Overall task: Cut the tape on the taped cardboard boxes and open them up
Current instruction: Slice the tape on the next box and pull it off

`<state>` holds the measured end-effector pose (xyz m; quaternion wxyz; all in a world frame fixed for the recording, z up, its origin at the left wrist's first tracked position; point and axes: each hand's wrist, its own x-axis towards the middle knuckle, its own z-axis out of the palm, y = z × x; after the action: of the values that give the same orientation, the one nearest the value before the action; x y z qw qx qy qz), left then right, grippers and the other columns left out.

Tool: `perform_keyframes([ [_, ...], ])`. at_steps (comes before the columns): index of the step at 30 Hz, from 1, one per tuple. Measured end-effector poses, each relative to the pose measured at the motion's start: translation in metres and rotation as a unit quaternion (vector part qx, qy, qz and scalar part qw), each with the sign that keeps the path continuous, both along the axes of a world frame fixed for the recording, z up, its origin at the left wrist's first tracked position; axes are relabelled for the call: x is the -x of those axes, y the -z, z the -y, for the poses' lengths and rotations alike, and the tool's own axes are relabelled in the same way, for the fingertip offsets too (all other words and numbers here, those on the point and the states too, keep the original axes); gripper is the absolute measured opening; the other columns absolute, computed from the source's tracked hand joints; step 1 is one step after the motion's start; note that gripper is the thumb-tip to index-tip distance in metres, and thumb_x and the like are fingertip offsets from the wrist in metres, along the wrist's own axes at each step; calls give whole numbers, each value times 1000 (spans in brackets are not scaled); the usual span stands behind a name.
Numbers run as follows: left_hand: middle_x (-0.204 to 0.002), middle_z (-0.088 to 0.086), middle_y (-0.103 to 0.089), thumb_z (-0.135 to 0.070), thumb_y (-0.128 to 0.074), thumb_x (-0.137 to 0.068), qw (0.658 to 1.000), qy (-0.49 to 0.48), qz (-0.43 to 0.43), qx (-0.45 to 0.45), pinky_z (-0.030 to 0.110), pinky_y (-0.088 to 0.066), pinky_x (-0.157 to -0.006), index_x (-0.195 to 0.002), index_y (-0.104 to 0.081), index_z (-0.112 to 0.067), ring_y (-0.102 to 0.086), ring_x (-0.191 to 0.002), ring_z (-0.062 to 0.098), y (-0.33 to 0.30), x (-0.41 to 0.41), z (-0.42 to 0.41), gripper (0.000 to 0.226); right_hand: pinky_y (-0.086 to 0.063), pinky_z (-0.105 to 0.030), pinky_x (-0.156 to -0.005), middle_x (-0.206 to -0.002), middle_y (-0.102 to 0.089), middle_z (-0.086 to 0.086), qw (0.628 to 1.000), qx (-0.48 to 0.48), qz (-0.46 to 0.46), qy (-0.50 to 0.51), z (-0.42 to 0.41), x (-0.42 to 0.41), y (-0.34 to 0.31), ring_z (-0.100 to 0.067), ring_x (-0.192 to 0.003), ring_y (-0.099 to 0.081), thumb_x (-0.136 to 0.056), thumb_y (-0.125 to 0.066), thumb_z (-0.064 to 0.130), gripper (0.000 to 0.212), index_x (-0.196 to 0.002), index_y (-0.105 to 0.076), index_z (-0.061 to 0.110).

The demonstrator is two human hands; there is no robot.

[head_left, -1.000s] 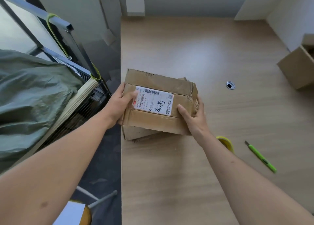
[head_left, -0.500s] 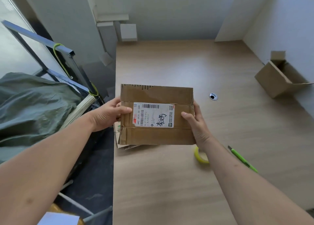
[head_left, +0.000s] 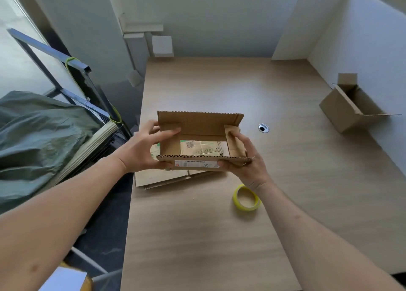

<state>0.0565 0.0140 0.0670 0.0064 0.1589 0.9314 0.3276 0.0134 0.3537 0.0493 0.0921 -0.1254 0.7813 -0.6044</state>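
I hold a small brown cardboard box (head_left: 198, 123) above the left side of the table, its open top facing me with the flaps spread. A white shipping label shows on its near wall. My left hand (head_left: 142, 146) grips the box's left end, fingers curled over the left flap. My right hand (head_left: 246, 158) grips the right end, thumb on the near wall and fingers inside by the right flap. Under the box lies flattened cardboard (head_left: 158, 178) at the table's left edge.
A yellow tape roll (head_left: 247, 197) lies on the wooden table (head_left: 219, 235) just under my right wrist. An opened cardboard box (head_left: 347, 108) lies on its side at the far right by the wall. A cable hole (head_left: 263, 128) sits mid-table. A cart with green cloth (head_left: 39, 136) stands left.
The box has been tipped so its label side faces me edge-on and its open top now shows. My fingers moved onto the side flaps. The view shifted; the green cutter is out of sight.
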Motion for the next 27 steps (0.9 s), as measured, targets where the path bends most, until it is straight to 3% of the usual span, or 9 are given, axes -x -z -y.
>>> perform_keyframes([
  [3, -155, 6, -30, -46, -89, -73, 1000, -10, -26, 11, 53, -38, -120, -157, -42, -30, -34, -149, 31, 7, -4, -4, 98, -47, -31, -107, -141, -56, 15, 996, -53, -70, -7, -7, -2, 4, -8, -133, -52, -67, -97, 37, 86, -141, -53, 39],
  [6, -155, 7, -28, -36, -94, -71, 999, -31, -39, 16, 56, -38, -119, -156, -44, -29, -32, -150, 34, 13, -9, -7, 99, -45, -44, -113, -149, -51, 9, 993, -57, -102, -15, -8, -5, 5, -12, -141, -46, -67, -91, 55, 86, -143, -53, 38],
  [10, -156, 7, -26, -29, -98, -67, 998, -37, -41, 21, 56, -40, -117, -154, -48, -27, -32, -150, 34, 15, -15, -12, 101, -36, -40, -121, -157, -45, 7, 994, -45, -99, -1, -6, -13, 2, -5, -147, -38, -71, -82, 66, 82, -144, -55, 39],
  [15, -157, 6, -25, -33, -94, -67, 998, -22, -53, 22, 52, -37, -121, -151, -53, -25, -31, -150, 33, 5, -27, -20, 94, -38, -45, -119, -150, -53, 10, 995, -18, -60, 80, 3, -19, 3, -6, -142, -45, -74, -78, 71, 66, -133, -65, 43],
  [19, -157, 3, -24, -38, -94, -70, 996, -39, -76, 0, 40, -34, -123, -154, -46, -19, -36, -145, 20, -10, -39, -27, 99, -49, -43, -109, -133, -67, 10, 994, -9, -39, 98, 8, -23, -5, -9, -125, -62, -77, -83, 61, 60, -131, -64, 43],
  [22, -154, 1, -29, -47, -94, -68, 996, -52, -70, -7, 35, -38, -117, -164, -18, -28, -40, -140, 18, -20, -44, -28, 124, -55, -38, -99, -119, -71, 14, 994, -11, -45, 103, 8, -27, -13, -5, -107, -68, -82, -85, 45, 57, -132, -60, 42],
  [25, -154, 0, -38, -48, -93, -68, 997, -47, -67, -9, 30, -36, -114, -165, -5, -36, -43, -139, 15, -23, -44, -32, 132, -54, -36, -100, -125, -68, 16, 992, -20, -47, 118, 6, -30, -15, -2, -109, -66, -79, -88, 43, 72, -139, -49, 42],
  [27, -152, 0, -41, -46, -93, -70, 997, -33, -75, 3, 23, -33, -116, -164, -18, -35, -41, -138, 9, -21, -43, -35, 121, -50, -31, -104, -132, -64, 14, 990, -28, -34, 137, 2, -32, -15, -2, -115, -63, -77, -89, 45, 90, -149, -36, 46],
])
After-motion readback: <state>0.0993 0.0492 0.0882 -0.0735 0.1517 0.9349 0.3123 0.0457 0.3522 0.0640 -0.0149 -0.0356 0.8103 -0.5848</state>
